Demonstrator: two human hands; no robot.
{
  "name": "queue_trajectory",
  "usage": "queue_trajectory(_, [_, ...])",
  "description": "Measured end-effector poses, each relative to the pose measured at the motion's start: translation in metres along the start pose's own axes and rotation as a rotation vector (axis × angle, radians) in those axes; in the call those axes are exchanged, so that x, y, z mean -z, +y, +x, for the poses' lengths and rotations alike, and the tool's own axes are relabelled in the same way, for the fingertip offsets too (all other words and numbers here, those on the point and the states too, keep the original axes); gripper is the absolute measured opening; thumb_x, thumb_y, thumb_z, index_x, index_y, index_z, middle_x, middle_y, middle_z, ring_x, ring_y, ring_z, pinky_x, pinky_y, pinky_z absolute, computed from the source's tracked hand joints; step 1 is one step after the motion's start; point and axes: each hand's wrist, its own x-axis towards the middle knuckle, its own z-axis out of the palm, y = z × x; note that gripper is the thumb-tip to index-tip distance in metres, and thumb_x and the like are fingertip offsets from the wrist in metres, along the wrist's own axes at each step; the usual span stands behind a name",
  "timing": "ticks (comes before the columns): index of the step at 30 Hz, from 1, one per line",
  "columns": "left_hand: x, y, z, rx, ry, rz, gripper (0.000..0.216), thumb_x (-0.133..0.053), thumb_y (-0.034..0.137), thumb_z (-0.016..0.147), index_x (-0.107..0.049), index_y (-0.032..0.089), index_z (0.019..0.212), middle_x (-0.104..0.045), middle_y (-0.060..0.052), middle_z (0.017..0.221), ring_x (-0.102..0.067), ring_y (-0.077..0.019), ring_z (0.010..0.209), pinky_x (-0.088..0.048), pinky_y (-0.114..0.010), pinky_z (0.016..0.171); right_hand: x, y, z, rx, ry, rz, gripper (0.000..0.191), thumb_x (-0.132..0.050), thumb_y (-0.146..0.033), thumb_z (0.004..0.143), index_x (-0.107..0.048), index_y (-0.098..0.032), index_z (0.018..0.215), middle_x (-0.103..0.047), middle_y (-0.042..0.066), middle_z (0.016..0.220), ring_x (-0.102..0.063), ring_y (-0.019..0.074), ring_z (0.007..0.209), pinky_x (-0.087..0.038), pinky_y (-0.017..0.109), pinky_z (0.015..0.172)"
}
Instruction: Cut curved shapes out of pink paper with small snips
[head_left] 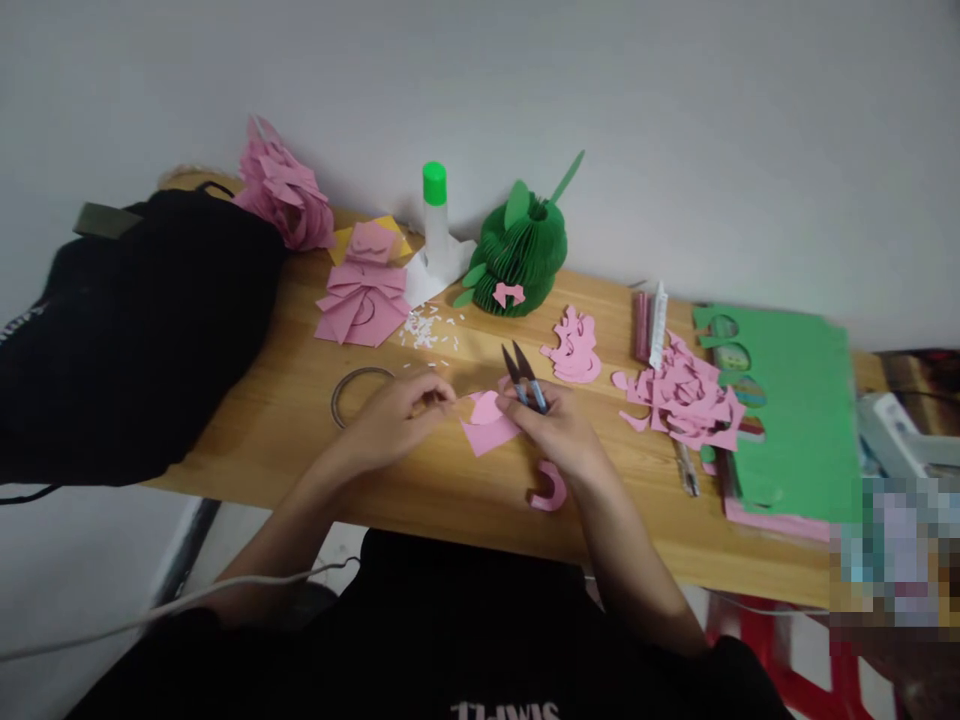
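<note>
My right hand (555, 425) is closed around a pair of thread snips (525, 380), whose dark blades point up and away from me. Its thumb and fingertips also pinch a piece of pink paper (491, 435) with a curved cut in it. At the paper's left side, my left hand (397, 415) has its fingers pinched together on a thin edge of that paper. Just below my right hand lies a curved pink paper offcut (553, 487). A dark ring (341, 395) rests beside my left hand, partly covered by it.
Behind my hands stand a green paper honeycomb figure (525, 250), a glue stick (435, 215) and folded pink papers (364, 295). Pink scraps (686, 395) and a green sheet stack (795, 420) lie to the right. A black bag (150, 330) covers the table's left end.
</note>
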Motion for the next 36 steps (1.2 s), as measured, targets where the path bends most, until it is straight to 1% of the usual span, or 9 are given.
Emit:
queue_trajectory(4, [0.008, -0.019, -0.03, 0.101, 0.188, 0.317, 0.018, -0.048, 0.024, 0.084, -0.064, 0.016, 0.083, -0.065, -0.013, 0.094, -0.058, -0.0288, 0.094, -0.043, -0.045, 0.088, 0.037, 0.023, -0.028, -0.138, 0.23, -0.055, 0.031, -0.07, -0.046, 0.068, -0.062, -0.016, 0.068, -0.045, -0.006, 0.051, -0.036, 0.0089, 0.045, -0.027, 0.023, 0.043])
queue_trajectory(8, [0.009, -0.033, -0.057, 0.124, 0.212, 0.43, 0.021, -0.054, 0.029, 0.083, -0.068, 0.014, 0.088, -0.066, -0.016, 0.093, -0.059, -0.034, 0.093, -0.044, -0.051, 0.085, 0.075, 0.052, -0.053, -0.213, 0.559, -0.362, 0.037, -0.071, -0.051, 0.062, -0.066, -0.014, 0.068, -0.045, -0.004, 0.046, -0.037, 0.0112, 0.043, -0.029, 0.026, 0.044])
queue_trajectory(14, [-0.007, -0.038, -0.071, 0.04, 0.307, 0.319, 0.023, -0.052, 0.035, 0.086, -0.068, 0.019, 0.082, -0.07, -0.009, 0.086, -0.064, -0.0279, 0.087, -0.049, -0.046, 0.082, 0.094, 0.073, -0.07, -0.183, 0.651, -0.553, 0.053, -0.062, -0.064, 0.063, -0.072, -0.013, 0.073, -0.057, 0.004, 0.051, -0.05, 0.0201, 0.052, -0.034, 0.03, 0.052])
queue_trajectory(21, [-0.023, -0.002, -0.089, 0.012, 0.154, -0.283, 0.019, -0.069, 0.038, 0.079, -0.067, 0.02, 0.08, -0.072, -0.004, 0.082, -0.067, -0.0193, 0.077, -0.054, -0.031, 0.072, 0.096, 0.091, -0.091, -0.148, 0.743, -1.056, 0.048, -0.048, -0.044, 0.082, -0.069, -0.009, 0.108, -0.07, 0.023, 0.095, -0.062, 0.0306, 0.074, -0.04, 0.036, 0.058])
queue_trajectory(24, [-0.03, 0.012, -0.09, -0.054, 0.029, -0.419, 0.011, -0.07, 0.03, 0.079, -0.066, 0.02, 0.078, -0.07, -0.003, 0.079, -0.065, -0.0169, 0.075, -0.053, -0.029, 0.071, 0.096, 0.1, -0.095, -0.042, 0.801, -1.016, 0.043, -0.049, -0.038, 0.082, -0.066, -0.007, 0.106, -0.067, 0.025, 0.103, -0.062, 0.031, 0.081, -0.043, 0.037, 0.063])
queue_trajectory(27, [-0.035, 0.023, -0.088, -0.126, -0.086, -0.433, 0.006, -0.07, 0.024, 0.079, -0.067, 0.019, 0.078, -0.069, -0.002, 0.078, -0.064, -0.0152, 0.076, -0.051, -0.027, 0.072, 0.088, 0.095, -0.101, 0.068, 0.866, -0.762, 0.038, -0.052, -0.042, 0.083, -0.065, -0.011, 0.1, -0.066, 0.016, 0.085, -0.058, 0.0248, 0.07, -0.043, 0.035, 0.061])
queue_trajectory(29, [-0.038, 0.029, -0.086, -0.17, -0.161, -0.428, 0.004, -0.07, 0.021, 0.079, -0.067, 0.019, 0.079, -0.068, -0.001, 0.079, -0.064, -0.0139, 0.076, -0.05, -0.026, 0.072, 0.075, 0.081, -0.107, 0.171, 0.768, -0.436, 0.037, -0.055, -0.048, 0.083, -0.064, -0.015, 0.095, -0.06, 0.005, 0.071, -0.052, 0.0185, 0.06, -0.041, 0.031, 0.056])
queue_trajectory(32, [-0.043, 0.039, -0.084, -0.198, -0.236, -0.43, 0.003, -0.07, 0.019, 0.08, -0.067, 0.018, 0.079, -0.067, -0.001, 0.079, -0.063, -0.0123, 0.076, -0.049, -0.024, 0.073, 0.047, 0.05, -0.117, 0.232, 0.325, -0.041, 0.031, -0.064, -0.045, 0.082, -0.066, -0.019, 0.099, -0.055, -0.001, 0.065, -0.049, 0.0135, 0.056, -0.041, 0.026, 0.053])
queue_trajectory(36, [-0.048, 0.047, -0.083, -0.188, -0.252, -0.44, 0.003, -0.069, 0.018, 0.081, -0.067, 0.017, 0.08, -0.066, 0.0, 0.078, -0.062, -0.0114, 0.075, -0.049, -0.024, 0.072, 0.021, 0.024, -0.123, 0.305, 0.119, 0.033, 0.015, -0.061, -0.03, 0.085, -0.07, -0.019, 0.091, -0.058, 0.0, 0.071, -0.05, 0.0124, 0.061, -0.041, 0.026, 0.057])
